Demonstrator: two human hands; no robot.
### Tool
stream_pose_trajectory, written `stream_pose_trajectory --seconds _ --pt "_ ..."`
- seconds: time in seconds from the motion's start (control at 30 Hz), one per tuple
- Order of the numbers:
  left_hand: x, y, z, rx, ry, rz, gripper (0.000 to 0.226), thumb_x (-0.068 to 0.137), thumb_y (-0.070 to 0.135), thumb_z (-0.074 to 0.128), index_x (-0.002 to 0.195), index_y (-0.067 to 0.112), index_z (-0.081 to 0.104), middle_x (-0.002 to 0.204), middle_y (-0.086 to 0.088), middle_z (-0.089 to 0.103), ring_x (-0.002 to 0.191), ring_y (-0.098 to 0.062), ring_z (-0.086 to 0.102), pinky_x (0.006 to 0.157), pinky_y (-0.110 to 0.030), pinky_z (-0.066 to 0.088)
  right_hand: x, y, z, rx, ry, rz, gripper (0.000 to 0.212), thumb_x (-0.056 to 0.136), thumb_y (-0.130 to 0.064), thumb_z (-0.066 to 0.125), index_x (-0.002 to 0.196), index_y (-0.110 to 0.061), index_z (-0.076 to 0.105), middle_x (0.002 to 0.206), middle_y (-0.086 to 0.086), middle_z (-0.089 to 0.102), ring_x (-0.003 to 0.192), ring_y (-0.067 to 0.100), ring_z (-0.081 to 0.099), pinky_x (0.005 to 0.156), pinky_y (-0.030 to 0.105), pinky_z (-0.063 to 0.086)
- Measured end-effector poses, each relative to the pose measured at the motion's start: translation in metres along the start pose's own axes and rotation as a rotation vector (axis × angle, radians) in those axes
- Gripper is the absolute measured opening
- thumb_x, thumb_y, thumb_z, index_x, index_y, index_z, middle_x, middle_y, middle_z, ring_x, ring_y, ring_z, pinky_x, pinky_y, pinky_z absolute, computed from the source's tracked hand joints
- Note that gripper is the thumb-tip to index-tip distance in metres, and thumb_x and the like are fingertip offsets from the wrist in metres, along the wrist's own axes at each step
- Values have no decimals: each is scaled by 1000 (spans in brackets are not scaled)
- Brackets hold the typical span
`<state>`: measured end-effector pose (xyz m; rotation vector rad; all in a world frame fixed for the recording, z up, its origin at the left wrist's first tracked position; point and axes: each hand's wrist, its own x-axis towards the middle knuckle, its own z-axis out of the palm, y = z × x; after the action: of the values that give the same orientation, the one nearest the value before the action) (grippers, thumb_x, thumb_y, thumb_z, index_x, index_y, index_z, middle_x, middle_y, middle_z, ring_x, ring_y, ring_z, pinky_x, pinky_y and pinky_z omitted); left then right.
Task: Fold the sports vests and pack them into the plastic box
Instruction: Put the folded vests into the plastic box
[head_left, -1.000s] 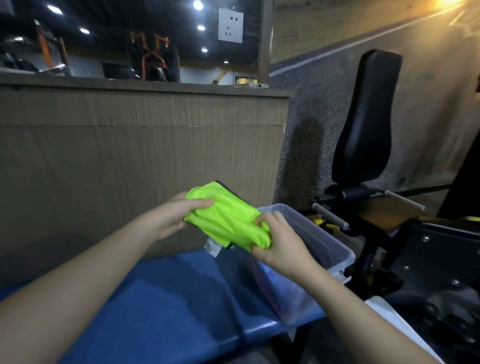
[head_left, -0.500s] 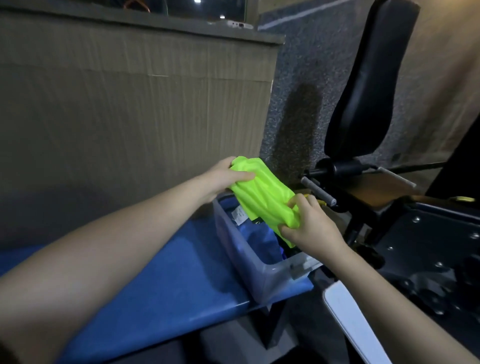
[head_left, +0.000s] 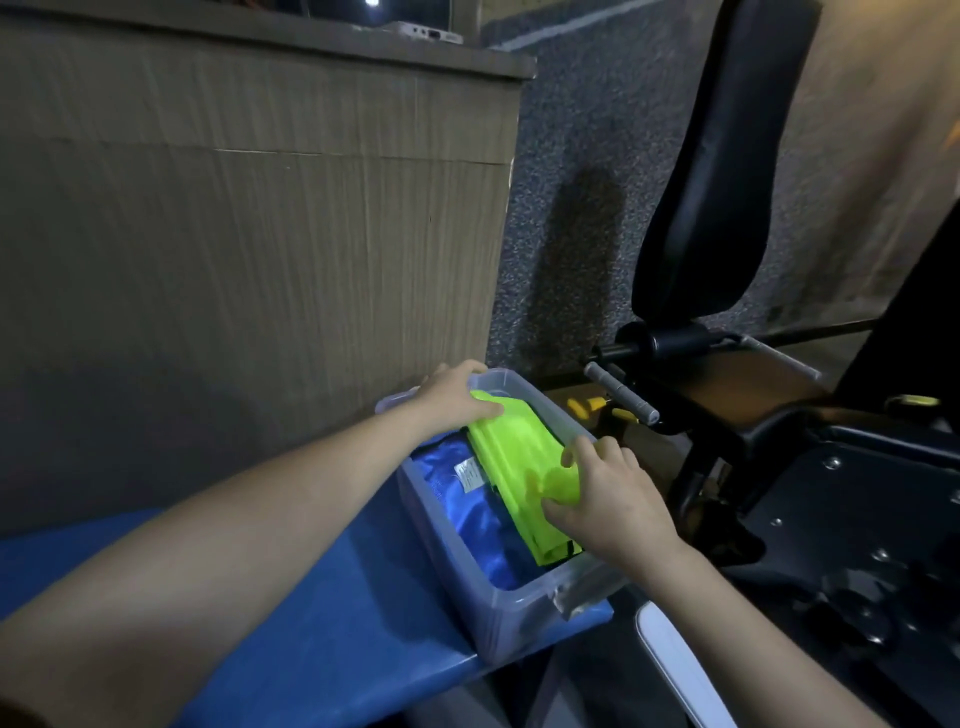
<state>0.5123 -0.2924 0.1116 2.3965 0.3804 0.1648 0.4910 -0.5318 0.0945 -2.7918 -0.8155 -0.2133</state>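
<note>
A folded neon-green vest (head_left: 517, 457) lies inside the clear plastic box (head_left: 498, 613), along its right side. Beside it in the box sits a shiny blue vest (head_left: 467, 512) with a white label. My left hand (head_left: 454, 400) holds the green vest's far end, thumb on top, at the box's far rim. My right hand (head_left: 605, 499) grips the vest's near end, fingers curled round a bunched part. The box stands at the right end of a blue bench (head_left: 322, 613).
A wood-panelled counter wall (head_left: 249, 234) rises behind the bench. To the right stands a gym machine with a black padded backrest (head_left: 711, 171), a grey handle bar (head_left: 621, 392) and a dark metal base (head_left: 857, 509). A white object (head_left: 675, 670) lies below the box.
Both hands have carried the green vest from above the bench down into the box. The view has tilted down and to the right.
</note>
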Motion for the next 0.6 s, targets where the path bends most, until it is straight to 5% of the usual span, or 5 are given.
stream_pose_trajectory --seconds 0.13,0.33,0.47,0.6 --pt "-3 1 -7 -95 21 17 53 79 36 80 126 30 57 128 -7 53 116 -23 57 101 -41 49 1 -3 -2 47 9 7 51 83 -55 63 121 -27 44 118 0 47 110 24 47 88 35 42" --pt "-24 11 -32 -256 50 112 39 84 15 79 119 12 63 109 -5 62 103 -15 58 87 -23 45 0 -22 -21 135 34 -11 49 84 -53 64 122 -28 46 117 -2 49 113 22 47 88 35 41" --pt "-47 14 -63 -283 71 164 30 82 13 81 106 16 64 106 -6 64 101 -15 59 94 -25 46 4 -42 -41 177 102 -55 45 82 -53 65 115 -29 47 114 -2 51 112 24 51 87 38 45" --pt "-76 14 -106 -274 93 196 27 85 14 79 107 16 64 102 -3 62 97 -12 57 71 -6 43 13 -69 -67 183 137 -111 43 80 -52 66 109 -25 49 109 2 54 110 27 54 88 41 47"
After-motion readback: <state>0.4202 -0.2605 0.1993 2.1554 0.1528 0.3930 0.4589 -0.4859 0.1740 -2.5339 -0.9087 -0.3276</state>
